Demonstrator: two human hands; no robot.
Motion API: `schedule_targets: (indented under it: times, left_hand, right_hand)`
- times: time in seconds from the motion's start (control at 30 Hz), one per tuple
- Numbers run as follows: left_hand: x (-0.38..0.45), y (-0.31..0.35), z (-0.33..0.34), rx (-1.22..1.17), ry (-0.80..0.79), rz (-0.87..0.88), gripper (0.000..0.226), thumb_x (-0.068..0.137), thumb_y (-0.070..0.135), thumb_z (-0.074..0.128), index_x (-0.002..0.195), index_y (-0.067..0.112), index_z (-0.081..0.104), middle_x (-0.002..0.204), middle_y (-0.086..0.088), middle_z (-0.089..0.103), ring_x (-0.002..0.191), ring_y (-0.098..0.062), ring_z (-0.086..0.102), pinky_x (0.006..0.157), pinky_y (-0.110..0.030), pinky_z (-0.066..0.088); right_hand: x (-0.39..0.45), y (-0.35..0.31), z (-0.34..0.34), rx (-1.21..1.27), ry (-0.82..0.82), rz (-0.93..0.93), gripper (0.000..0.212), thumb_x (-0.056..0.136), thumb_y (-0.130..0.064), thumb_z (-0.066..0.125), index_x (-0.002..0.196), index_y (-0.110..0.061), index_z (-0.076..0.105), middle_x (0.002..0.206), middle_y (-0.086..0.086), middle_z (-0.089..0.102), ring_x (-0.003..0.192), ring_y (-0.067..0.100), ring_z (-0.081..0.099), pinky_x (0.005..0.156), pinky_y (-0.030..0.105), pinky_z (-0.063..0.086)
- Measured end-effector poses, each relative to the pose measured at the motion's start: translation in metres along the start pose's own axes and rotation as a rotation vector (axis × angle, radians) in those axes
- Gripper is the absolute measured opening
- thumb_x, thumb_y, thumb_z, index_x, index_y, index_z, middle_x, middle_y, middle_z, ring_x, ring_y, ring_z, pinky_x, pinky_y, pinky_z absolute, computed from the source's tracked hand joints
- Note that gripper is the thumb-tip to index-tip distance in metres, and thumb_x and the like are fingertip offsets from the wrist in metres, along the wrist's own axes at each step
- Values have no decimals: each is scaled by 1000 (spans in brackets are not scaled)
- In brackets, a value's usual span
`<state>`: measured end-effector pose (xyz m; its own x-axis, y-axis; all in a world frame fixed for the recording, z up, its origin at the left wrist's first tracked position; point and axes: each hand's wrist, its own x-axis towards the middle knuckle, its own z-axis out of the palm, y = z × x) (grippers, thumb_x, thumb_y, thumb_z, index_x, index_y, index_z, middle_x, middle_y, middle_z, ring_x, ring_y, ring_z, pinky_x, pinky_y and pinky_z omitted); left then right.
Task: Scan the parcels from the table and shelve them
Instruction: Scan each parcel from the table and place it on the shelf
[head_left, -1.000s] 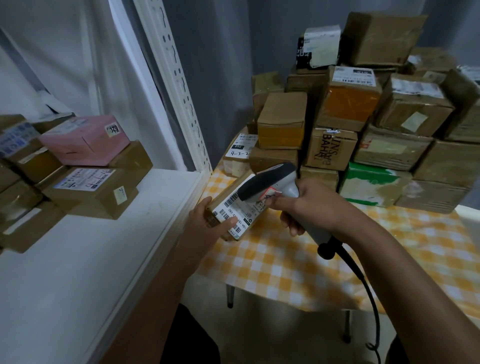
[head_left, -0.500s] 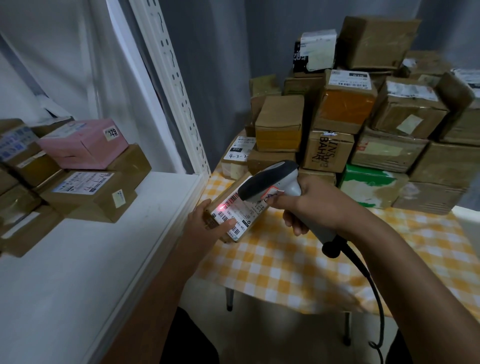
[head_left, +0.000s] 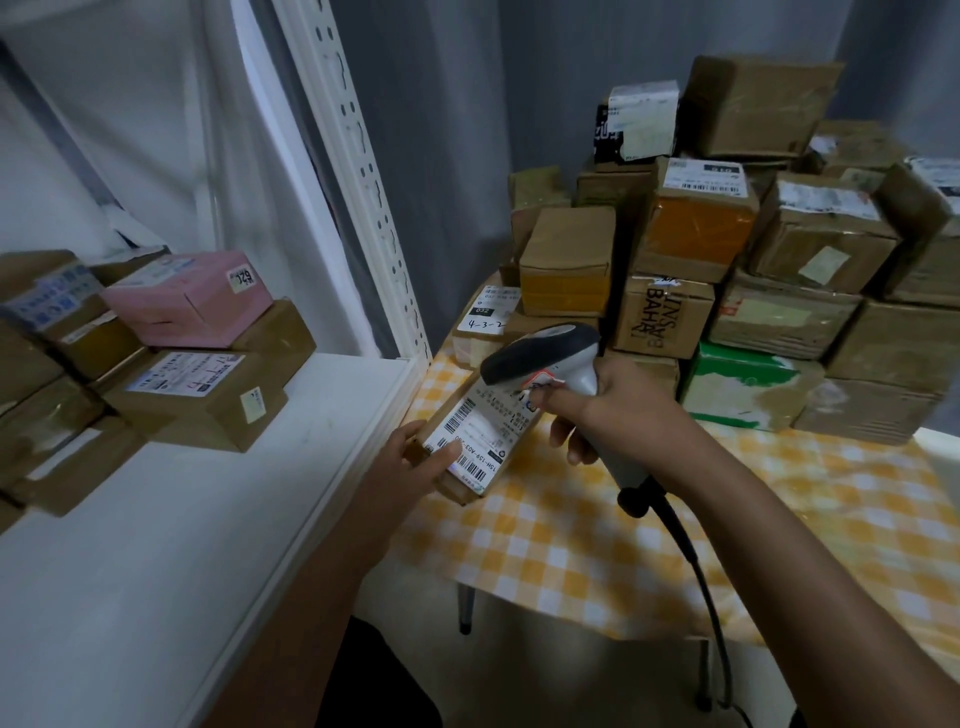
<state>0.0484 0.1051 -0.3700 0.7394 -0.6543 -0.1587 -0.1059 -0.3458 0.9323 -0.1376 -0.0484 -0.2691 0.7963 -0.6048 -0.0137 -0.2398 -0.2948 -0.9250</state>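
One parcel (head_left: 467, 441) gripped in my left hand (head_left: 410, 457) at the table's (head_left: 675, 545) left edge; right hand (head_left: 618, 410) clenches the scanner (head_left: 545, 358); shelving likely follows.

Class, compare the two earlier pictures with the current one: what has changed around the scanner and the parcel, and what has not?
The red scan light that fell on the parcel's label half a second ago is gone. Nothing was picked up or let go: the left hand still holds the parcel, the right hand still aims the scanner at it. The stacks stayed put.
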Motion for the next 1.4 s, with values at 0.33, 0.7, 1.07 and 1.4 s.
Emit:
schedule_targets:
  times: [0.33, 0.7, 1.07, 1.4]
  left_hand:
    - [-66, -2, -103, -142, 387, 35, 48, 90, 21, 76, 132, 17, 53, 117, -8, 69, 104, -20, 71, 88, -33, 59]
    - [-182, -19, -230, -358, 973, 131, 83, 86, 41, 76, 153, 20, 31, 131, 0, 61, 110, -15, 67, 98, -37, 55]
    - [-261, -5, -352, -484, 1520, 445, 70, 85, 59, 69, 139, 21, 45, 131, 1, 63, 111, -12, 68, 94, -35, 58]
    - [-255, -9, -467, -346, 1434, -109, 82, 91, 71, 52, 144, 9, 44, 128, -8, 59, 107, -27, 65, 77, -39, 62]
  right_hand:
    - [17, -40, 93, -5, -91, -188, 24, 90, -28, 69, 70, -18, 60, 51, -2, 63, 48, 19, 66, 57, 34, 55]
    - [-7, -79, 207, -130, -484, -237, 33, 93, -42, 66, 77, -13, 62, 54, -5, 65, 39, 4, 59, 46, 16, 45]
    - [-20, -82, 230, -181, -525, -214, 34, 93, -40, 66, 86, -6, 65, 64, 4, 67, 44, 11, 61, 49, 22, 47]
    - [-25, -86, 272, -243, -624, -140, 36, 88, -43, 71, 77, -10, 64, 58, 0, 69, 60, 22, 71, 71, 37, 60]
